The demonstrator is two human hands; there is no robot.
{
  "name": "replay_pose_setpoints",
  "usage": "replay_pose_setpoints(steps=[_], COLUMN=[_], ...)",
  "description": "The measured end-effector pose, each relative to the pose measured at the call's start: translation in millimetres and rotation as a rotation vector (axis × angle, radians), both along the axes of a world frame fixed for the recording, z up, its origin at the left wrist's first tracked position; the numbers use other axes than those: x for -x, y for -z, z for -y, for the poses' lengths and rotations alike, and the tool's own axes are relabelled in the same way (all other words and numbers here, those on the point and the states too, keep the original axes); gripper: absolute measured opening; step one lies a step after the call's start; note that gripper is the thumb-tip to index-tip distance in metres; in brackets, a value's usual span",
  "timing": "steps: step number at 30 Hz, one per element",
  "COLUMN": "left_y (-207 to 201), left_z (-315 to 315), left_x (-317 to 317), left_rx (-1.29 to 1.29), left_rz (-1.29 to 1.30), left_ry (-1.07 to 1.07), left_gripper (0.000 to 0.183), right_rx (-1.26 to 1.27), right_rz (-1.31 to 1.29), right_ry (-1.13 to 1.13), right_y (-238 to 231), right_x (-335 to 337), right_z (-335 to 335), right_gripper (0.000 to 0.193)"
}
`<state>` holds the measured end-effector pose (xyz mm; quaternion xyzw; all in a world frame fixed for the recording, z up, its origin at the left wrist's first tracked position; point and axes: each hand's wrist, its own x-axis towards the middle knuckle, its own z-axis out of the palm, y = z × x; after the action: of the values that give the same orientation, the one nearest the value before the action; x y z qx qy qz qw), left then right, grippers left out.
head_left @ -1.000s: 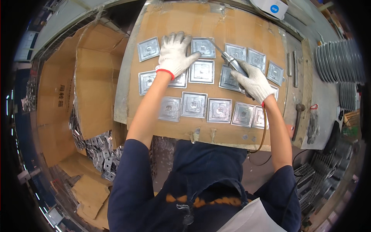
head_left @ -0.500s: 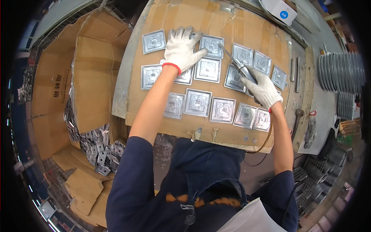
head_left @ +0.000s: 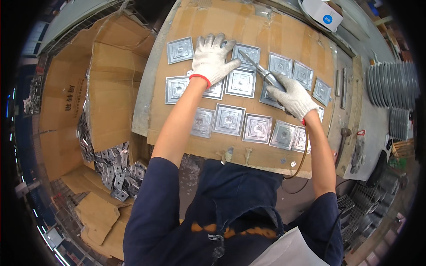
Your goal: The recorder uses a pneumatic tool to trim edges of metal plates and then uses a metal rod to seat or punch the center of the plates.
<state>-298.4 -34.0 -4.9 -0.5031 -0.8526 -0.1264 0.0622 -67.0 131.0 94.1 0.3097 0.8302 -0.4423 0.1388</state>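
Square silvery cast metal plates (head_left: 229, 119) with stepped recesses lie in rough rows on the cardboard-covered table. My left hand (head_left: 210, 60), in a white knit glove with a red cuff, lies with fingers spread over a plate in the upper row, mostly hiding it. Gloved too, my right hand (head_left: 293, 95) is wrapped round an air file (head_left: 265, 73) with a slim pointed metal blade. Its tip is over the plate (head_left: 246, 55) just right of my left hand; whether it touches cannot be told. A brown hose (head_left: 306, 153) trails from below my right hand.
At left, a large cardboard box (head_left: 113, 88) holds a heap of small metal parts (head_left: 117, 173). Stacked grey round discs (head_left: 392, 84) stand at far right. A hammer (head_left: 344, 137) and metal bars (head_left: 344, 88) lie by the table's right edge; a white box (head_left: 321, 15) sits at the back.
My right hand has shifted slightly left with the air file, and its tip has moved left across the plate. My left hand stays spread on its plate. The whole view has shifted slightly.
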Motion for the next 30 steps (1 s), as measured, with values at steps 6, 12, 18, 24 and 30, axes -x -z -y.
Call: replay_pose_setpoints(steps=[6, 12, 18, 24, 30], left_y=[-0.2, 5.7, 4.7, 6.0, 3.2], left_z=[0.1, -3.1, 0.6, -0.4, -3.2], left_x=[0.3, 0.7, 0.4, 1.4, 0.5], left_rx=[-0.005, -0.069, -0.074, -0.080, -0.053], left_rz=[0.010, -0.029, -0.045, -0.035, -0.026], left_ry=[0.001, 0.023, 0.012, 0.016, 0.014], left_gripper=[0.069, 0.067, 0.065, 0.065, 0.066], right_rx=[-0.061, -0.052, -0.113, -0.115, -0.097], right_rz=[-0.029, -0.040, 0.077, 0.042, 0.010], right_ry=[-0.008, -0.050, -0.042, -0.033, -0.006], right_y=[5.5, 0.6, -12.7, -5.9, 0.1], right_x=[-4.9, -2.4, -29.4, -50.0, -49.0], right_z=[-6.4, -8.2, -4.8, -7.6, -8.8], right_gripper=[0.063, 0.066, 0.070, 0.074, 0.074])
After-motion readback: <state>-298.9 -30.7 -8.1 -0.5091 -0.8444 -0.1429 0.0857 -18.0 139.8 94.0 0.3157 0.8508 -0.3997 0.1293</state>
